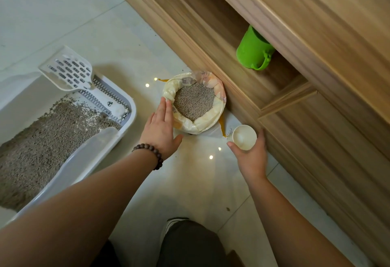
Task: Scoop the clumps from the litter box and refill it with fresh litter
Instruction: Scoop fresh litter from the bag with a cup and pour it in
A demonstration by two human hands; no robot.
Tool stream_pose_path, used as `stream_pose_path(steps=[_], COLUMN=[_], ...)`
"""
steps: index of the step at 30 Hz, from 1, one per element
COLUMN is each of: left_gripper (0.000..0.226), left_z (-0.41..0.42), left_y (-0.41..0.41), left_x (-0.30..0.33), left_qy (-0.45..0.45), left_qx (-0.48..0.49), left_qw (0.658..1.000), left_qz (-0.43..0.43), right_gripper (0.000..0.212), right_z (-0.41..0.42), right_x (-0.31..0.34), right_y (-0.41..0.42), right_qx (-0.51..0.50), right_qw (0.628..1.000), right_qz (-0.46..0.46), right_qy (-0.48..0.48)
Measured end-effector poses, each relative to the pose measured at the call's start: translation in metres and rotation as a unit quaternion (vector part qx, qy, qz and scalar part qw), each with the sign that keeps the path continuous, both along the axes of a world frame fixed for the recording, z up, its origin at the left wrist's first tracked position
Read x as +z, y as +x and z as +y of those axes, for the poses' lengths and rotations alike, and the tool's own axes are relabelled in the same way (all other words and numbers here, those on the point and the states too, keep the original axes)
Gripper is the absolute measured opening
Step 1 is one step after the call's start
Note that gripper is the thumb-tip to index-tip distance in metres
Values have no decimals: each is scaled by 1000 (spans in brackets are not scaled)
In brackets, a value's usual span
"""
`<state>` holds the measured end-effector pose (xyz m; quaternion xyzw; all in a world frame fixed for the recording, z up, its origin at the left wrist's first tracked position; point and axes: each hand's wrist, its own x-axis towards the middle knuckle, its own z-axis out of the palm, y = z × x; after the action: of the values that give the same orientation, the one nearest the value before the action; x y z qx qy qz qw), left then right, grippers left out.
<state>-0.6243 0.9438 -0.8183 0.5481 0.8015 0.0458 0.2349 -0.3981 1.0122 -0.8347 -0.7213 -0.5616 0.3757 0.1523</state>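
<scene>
The pale tiled floor (pixel 63 13) carries a white litter box (pixel 128 106), an open litter bag (pixel 219 106) and scattered granules (pixel 228 209).

Pale glossy tiled floor (pixel 88 13) with small light reflections, wood-grain cabinet (pixel 316 13) along the right, green jug (pixel 254 52) in its open niche

The rectangular white plastic litter box (pixel 126 116) is showing grey-brown granules (pixel 46 140) inside, and a white slotted plastic scoop (pixel 67 70), its blade patterned with rows of oval slots, is showing against them. The rolled-down cream plastic litter bag (pixel 217 106) is showing orange-yellow patches and holding grey pellets (pixel 193 102). The small round white paper cup (pixel 244 137) is looking plain. A bright green plastic mug (pixel 253 50) is standing out against the brown wood-grain cabinet (pixel 316 34). A dark brown beaded bracelet (pixel 150 152) is contrasting with the pale glossy tiled floor (pixel 84 24).
</scene>
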Motion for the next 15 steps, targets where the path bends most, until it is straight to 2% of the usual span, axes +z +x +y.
stream_pose_path(steps=[7,15], left_gripper=[82,74], left_z=[-19,-86], left_y=[-5,-10], left_x=[20,44], left_qy=[32,50], left_qx=[59,161], left_qw=[998,985], left_qz=[-8,-31], right_gripper=[94,77], right_z=[-22,-66], right_x=[29,48], right_y=[-8,-52], right_qx=[101,293], right_qw=[993,956], right_qz=[-26,-10], right_qy=[47,20])
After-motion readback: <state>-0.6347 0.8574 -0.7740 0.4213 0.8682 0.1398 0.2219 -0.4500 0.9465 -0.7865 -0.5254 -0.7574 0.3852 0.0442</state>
